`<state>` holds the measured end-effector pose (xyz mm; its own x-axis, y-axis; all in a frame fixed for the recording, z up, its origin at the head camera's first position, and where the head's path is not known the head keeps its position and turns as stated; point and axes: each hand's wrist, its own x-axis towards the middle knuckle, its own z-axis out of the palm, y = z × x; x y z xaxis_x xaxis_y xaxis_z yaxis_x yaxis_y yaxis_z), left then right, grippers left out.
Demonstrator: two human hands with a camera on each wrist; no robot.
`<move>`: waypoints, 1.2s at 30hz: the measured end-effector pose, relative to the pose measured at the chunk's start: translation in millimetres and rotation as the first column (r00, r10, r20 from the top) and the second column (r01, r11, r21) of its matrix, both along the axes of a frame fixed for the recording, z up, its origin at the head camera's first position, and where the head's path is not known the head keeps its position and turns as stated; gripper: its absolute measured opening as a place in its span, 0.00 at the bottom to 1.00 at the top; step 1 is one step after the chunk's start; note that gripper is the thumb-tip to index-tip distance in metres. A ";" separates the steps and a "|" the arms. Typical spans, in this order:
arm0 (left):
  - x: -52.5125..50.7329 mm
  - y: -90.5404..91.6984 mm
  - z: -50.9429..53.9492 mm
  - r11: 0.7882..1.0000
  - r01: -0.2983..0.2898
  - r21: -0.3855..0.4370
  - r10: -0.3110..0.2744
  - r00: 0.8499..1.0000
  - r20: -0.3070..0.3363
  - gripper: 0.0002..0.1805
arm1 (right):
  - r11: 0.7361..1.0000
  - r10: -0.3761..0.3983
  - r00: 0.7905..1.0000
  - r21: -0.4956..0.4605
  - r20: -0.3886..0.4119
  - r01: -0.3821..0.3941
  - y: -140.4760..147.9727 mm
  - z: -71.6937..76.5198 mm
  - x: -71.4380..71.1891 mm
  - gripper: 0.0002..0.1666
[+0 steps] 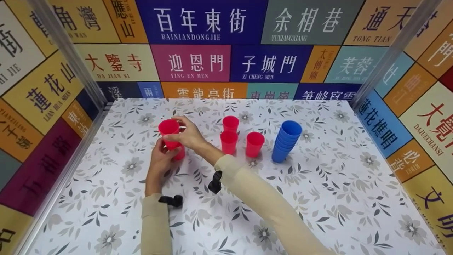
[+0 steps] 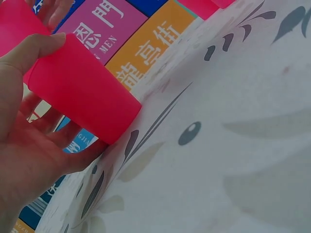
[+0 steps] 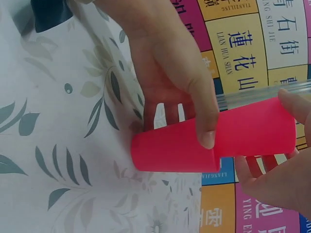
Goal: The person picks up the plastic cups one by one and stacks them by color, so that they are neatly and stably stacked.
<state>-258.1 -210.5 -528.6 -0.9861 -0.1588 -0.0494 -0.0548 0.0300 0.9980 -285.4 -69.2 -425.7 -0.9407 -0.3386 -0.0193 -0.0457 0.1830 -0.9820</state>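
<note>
Toward the left of the table, two red plastic cups meet one above the other. My left hand [image 1: 161, 161] grips the lower red cup [image 2: 85, 90], fingers round one side and thumb near the rim. Around the upper red cup [image 3: 260, 128] are the fingers and thumb of my right hand [image 1: 187, 134]. The upper cup's narrow end is at the lower cup's mouth; how deep it sits inside cannot be told. In the right wrist view the lower cup stands with its base at the table surface.
Mid-table are more red cups: a rear one [image 1: 230, 122], one just before it [image 1: 229, 143] and one to their right [image 1: 255, 145]. Farther right stands a leaning-looking stack of nested blue cups [image 1: 283, 150]. Sign-printed panels [image 1: 191, 63] wall the flower-patterned table [image 1: 318, 198].
</note>
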 end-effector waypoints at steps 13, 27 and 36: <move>1.3 -1.4 0.6 0.999 0.003 0.043 -0.002 0.999 -0.032 0.41 | 1.000 -0.029 0.999 0.001 0.024 0.029 10.3 -8.9 3.1 0.42; 1.5 1.0 1.8 0.999 -0.004 0.036 0.003 1.000 0.023 0.42 | 0.998 -0.035 0.967 0.038 -0.251 0.046 69.8 22.9 4.8 0.41; 2.8 -0.4 3.1 0.999 -0.012 0.036 0.010 0.998 0.066 0.44 | 0.991 -0.121 0.930 0.017 -0.347 0.136 110.0 40.7 16.6 0.41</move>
